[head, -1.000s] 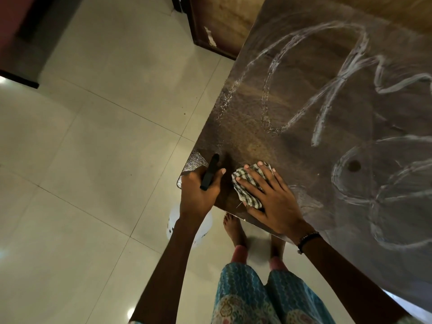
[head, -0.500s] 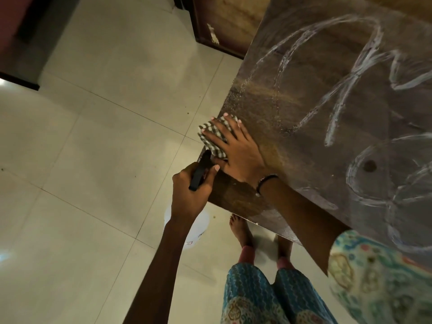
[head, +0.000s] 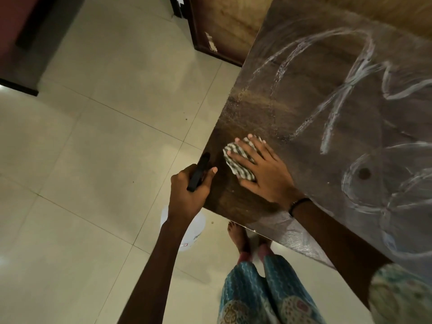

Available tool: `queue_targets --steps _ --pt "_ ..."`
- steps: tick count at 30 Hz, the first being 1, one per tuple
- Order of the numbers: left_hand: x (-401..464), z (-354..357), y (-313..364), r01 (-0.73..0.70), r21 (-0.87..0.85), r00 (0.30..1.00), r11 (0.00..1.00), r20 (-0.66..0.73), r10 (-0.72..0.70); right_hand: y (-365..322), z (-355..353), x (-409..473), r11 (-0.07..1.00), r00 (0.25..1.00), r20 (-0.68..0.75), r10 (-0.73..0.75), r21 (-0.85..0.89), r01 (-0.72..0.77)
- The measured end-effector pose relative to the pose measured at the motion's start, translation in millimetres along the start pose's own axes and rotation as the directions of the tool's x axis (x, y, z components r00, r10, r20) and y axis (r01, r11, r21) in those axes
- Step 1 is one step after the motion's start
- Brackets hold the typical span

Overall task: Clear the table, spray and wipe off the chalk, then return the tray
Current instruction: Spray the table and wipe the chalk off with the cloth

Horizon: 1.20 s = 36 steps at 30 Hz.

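The dark wooden table [head: 304, 108] fills the right side and carries white chalk lines [head: 336, 99] across its top. My right hand [head: 264, 174] presses a checked cloth [head: 236, 157] flat on the table near its left corner, fingers straight. The wood around the cloth looks wiped and free of chalk. My left hand [head: 189, 192] grips the black trigger head of a spray bottle [head: 198, 171] just off the table's left edge. The bottle's white body [head: 191, 232] hangs below the hand.
Pale floor tiles [head: 93, 160] spread out to the left. A brown wooden cabinet [head: 224, 24] stands behind the table's far corner. My bare feet [head: 238, 237] stand at the table's near edge, with patterned trousers below.
My right hand swept the cloth up along the table's left edge, then back down and slightly right. The left hand kept the spray bottle beside the edge.
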<state>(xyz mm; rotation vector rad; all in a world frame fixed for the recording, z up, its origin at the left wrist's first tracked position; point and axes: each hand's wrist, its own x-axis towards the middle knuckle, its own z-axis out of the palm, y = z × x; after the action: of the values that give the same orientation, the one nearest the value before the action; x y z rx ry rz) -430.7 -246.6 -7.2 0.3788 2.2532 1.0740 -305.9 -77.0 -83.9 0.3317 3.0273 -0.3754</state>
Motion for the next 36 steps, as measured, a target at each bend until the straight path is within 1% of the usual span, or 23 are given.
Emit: queue_targets --steps 2,4,7,10,12,16,19,21,23,24,25,27,29,30,31,33,35,36 --pt "0.4 2.8 2.8 -0.012 0.003 1.0 1.0 -0.002 0.012 -11.8 0.7 31.2 0.996 0.996 -0.019 0.085 0.012 -0.085" --pt "0.6 4.5 5.5 -0.043 0.026 0.999 0.999 -0.002 0.043 -29.5 1.7 54.0 0.995 0.995 0.015 0.1 0.022 -0.1" --pt "0.5 6.7 9.8 -0.078 0.048 0.997 0.996 0.002 0.078 -52.5 10.1 53.8 0.998 0.997 0.075 -0.003 0.066 -0.002" --pt "0.4 9.3 16.8 -0.08 0.043 0.997 0.996 0.013 0.08 -58.3 15.4 15.5 0.99 0.982 0.128 -0.141 0.05 0.135" --pt "3.0 13.4 21.6 -0.097 0.043 0.995 0.994 0.037 0.095 -44.3 16.6 -15.4 0.981 0.974 0.124 -0.191 0.045 0.187" --pt "9.4 26.1 33.9 -0.077 0.059 0.996 0.995 0.05 0.075 4.2 7.3 -43.0 0.977 0.968 0.133 -0.212 0.01 0.212" --pt "13.5 35.0 39.9 -0.066 0.09 0.997 0.994 0.046 0.062 25.4 -2.5 -21.3 0.994 0.99 0.084 -0.112 -0.004 0.112" --pt "15.4 39.8 45.4 -0.059 0.1 0.997 0.993 0.053 0.054 25.3 -9.6 2.6 0.999 0.999 0.032 0.026 0.028 -0.027" --pt "16.3 43.1 52.7 -0.092 0.099 0.995 0.991 0.054 0.087 13.9 -11.7 20.1 0.986 0.99 -0.01 0.142 0.093 -0.141" --pt "16.7 44.3 56.0 -0.115 0.098 0.993 0.989 0.053 0.11 5.9 -10.1 23.0 0.98 0.987 -0.023 0.16 0.122 -0.156" --pt "17.2 46.0 59.1 -0.131 0.098 0.991 0.987 0.054 0.126 -0.7 -7.1 21.2 0.98 0.989 -0.027 0.147 0.139 -0.142" --pt "18.1 50.5 65.1 -0.134 0.091 0.989 0.987 0.069 0.128 -5.9 1.1 6.0 0.991 0.999 0.008 0.039 0.13 -0.039" --pt "19.0 55.2 69.5 -0.142 0.081 0.987 0.987 0.088 0.134 4.2 7.4 -15.7 0.992 0.995 0.044 -0.086 0.095 0.081" --pt "20.1 57.5 71.0 -0.147 0.083 0.986 0.986 0.087 0.14 13.4 7.8 -24.9 0.992 0.994 0.035 -0.104 0.077 0.101" --pt "21.7 60.1 72.0 -0.147 0.091 0.987 0.985 0.082 0.139 22.5 5.8 -32.7 0.995 0.997 0.021 -0.08 0.065 0.079" --pt "25.7 65.7 73.9 -0.136 0.131 0.989 0.982 0.083 0.125 37.4 -0.4 -45.1 0.997 0.999 0.001 0.046 0.066 -0.046" --pt "29.1 71.6 76.0 -0.156 0.164 0.985 0.974 0.1 0.141 43.7 -4.6 -51.0 0.983 0.987 0.018 0.162 0.081 -0.163" --pt "30.1 74.8 76.8 -0.174 0.174 0.982 0.969 0.108 0.157 43.4 -5.4 -51.4 0.978 0.981 0.028 0.19 0.083 -0.191"
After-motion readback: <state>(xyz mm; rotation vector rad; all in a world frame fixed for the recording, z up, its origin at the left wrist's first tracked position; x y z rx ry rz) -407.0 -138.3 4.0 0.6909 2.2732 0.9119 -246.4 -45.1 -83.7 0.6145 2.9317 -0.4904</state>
